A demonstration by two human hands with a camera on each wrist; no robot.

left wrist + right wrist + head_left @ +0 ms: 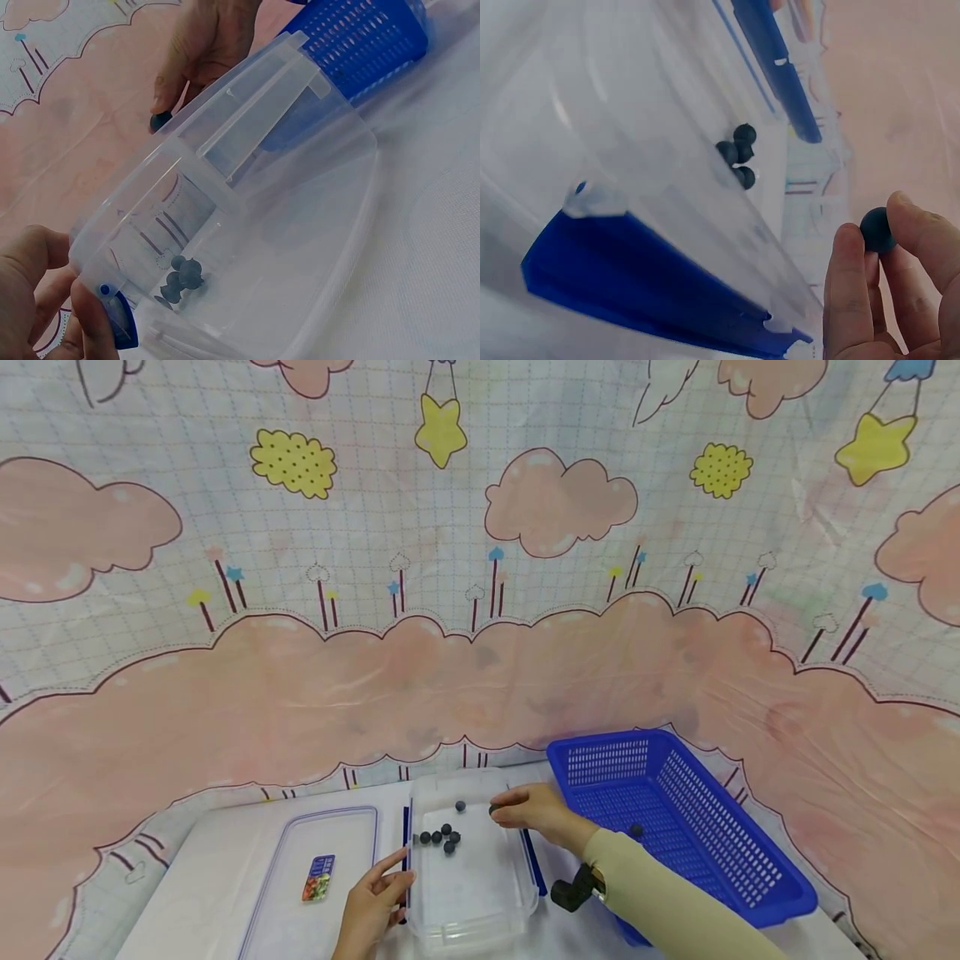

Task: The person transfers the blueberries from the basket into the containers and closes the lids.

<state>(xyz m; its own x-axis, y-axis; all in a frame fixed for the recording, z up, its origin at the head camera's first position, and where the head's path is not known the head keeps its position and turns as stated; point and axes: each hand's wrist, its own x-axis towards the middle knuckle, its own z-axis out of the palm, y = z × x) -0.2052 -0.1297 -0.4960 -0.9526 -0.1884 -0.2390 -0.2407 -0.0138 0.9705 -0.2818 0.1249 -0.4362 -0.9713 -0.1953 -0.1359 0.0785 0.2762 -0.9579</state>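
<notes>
A clear plastic box (pixel 472 893) with blue side latches (pixel 652 281) stands on the white table. Several dark blueberries (pixel 191 274) lie inside it, most of them clustered near the left wall. My left hand (pixel 377 902) grips the box's left side, thumb at the rim and fingers beside the latch. My right hand (pixel 543 814) is above the box's far right side. Between its thumb and fingertips it pinches one round blueberry (pixel 878 229).
A blue slotted basket (pixel 720 860) stands to the right of the box, with a single blueberry (pixel 636 830) in it. At the left lies a clear lid (pixel 277 893) bearing a colourful label (pixel 318 877). A patterned cloth (pixel 480 685) hangs behind the table.
</notes>
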